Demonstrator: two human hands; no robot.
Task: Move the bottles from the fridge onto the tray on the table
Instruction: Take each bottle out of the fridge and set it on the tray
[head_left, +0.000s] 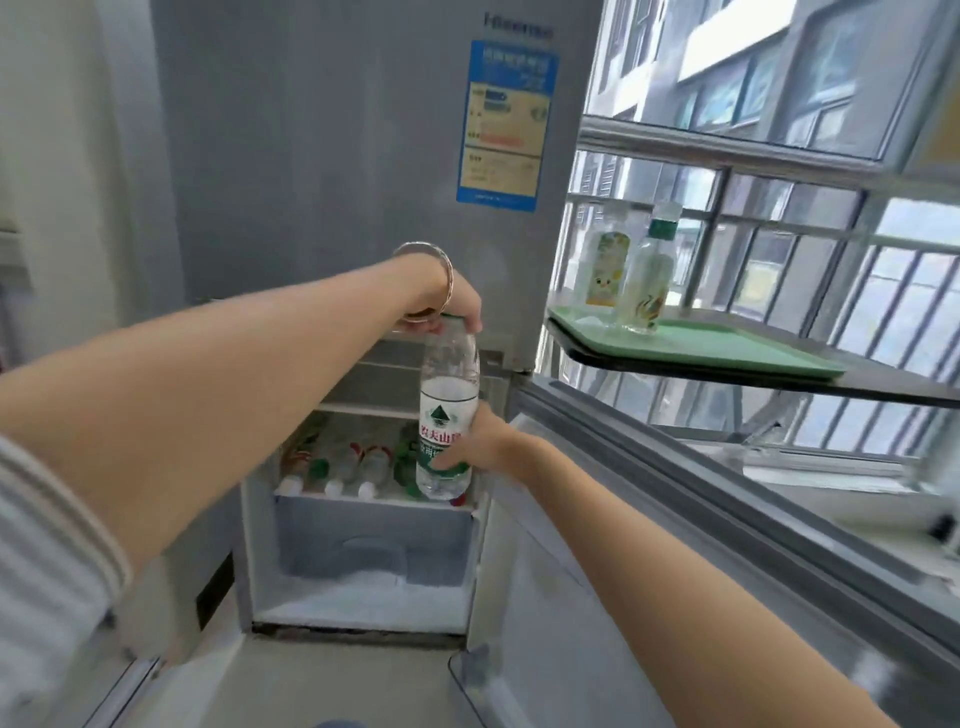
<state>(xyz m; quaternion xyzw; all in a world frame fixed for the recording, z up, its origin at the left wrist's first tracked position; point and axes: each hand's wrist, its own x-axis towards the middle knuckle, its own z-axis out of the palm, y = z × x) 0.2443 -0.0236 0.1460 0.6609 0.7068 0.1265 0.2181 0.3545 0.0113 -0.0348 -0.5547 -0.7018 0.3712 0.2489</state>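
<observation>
Two bare forearms reach forward from the bottom of the view, the left one with a striped sleeve (47, 561) pushed up near the elbow. Both hands hold one clear water bottle (448, 415) upright in front of the open lower compartment of a grey fridge (322, 156). That bottle has a white and green label with red characters.

Left hand (447, 299), wearing a thin bracelet (441, 275) at the wrist, comes down from above the bottle, its fingers (470, 322) curled together over the cap end. Right hand (480, 441) comes in from the right of the bottle, its fingers wrapped around the lower label, clamped on the bottle's side.

Behind the held bottle, inside the fridge, a shelf carries more bottles lying on their sides with their caps toward the camera; three white caps (332, 486) show clearly, and the rest are too blurred to count. Below that shelf sits a frosted clear drawer (374, 545). A blue sticker (506, 124) is on the upper fridge door, above the bottle.

To the right of the fridge, a dark worktop (883, 384) carries a pale green tray (727, 348). Two bottles stand upright on the tray's left end: one with a yellow label (605, 260) and one with a green neck band (652, 275), just beside each other. Barred windows (831, 234) lie behind the worktop.
</observation>
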